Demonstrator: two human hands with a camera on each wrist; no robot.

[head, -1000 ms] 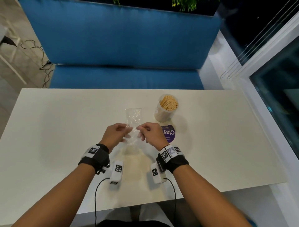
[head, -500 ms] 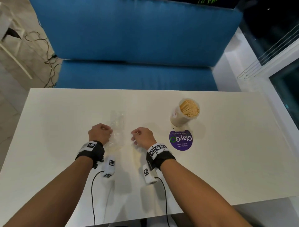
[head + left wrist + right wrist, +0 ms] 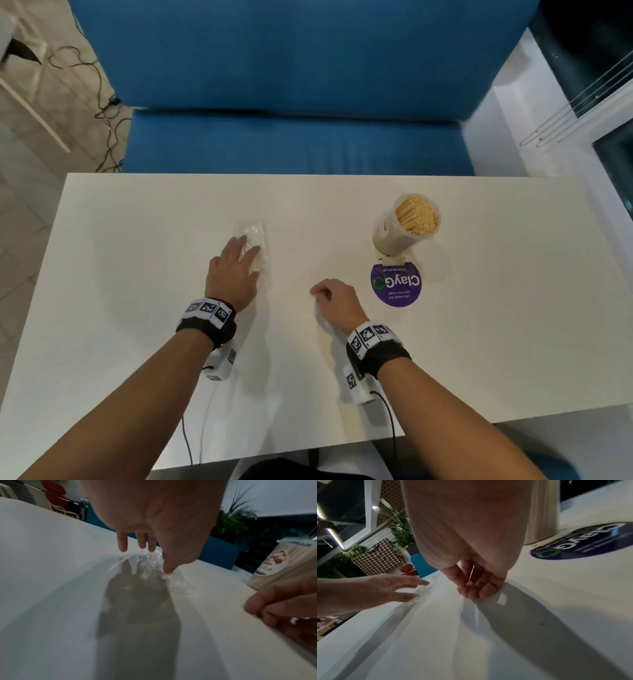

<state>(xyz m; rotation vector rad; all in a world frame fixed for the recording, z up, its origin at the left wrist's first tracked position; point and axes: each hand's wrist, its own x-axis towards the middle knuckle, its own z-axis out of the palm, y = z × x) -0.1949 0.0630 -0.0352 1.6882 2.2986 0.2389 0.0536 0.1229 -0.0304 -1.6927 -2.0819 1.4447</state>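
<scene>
On white tabletop, left of centre: clear crinkled plastic bag lying flat, touched by left grip, fingers spread straight. Near it, right grip: fingers curled inward, tips resting on tabletop.

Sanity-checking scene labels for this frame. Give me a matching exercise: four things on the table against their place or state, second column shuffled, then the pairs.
Things
1. clear plastic bag
2. round jar
3. purple sticker
4. right hand

Place or state
A. fingers curled, tips down on the table
B. lying on the table, pressed under the straight fingers of the left hand
C. upright, open top, full of wooden sticks
D. stuck flat on the table, just on the person's side of the jar

Pairs: 1-B, 2-C, 3-D, 4-A
</scene>
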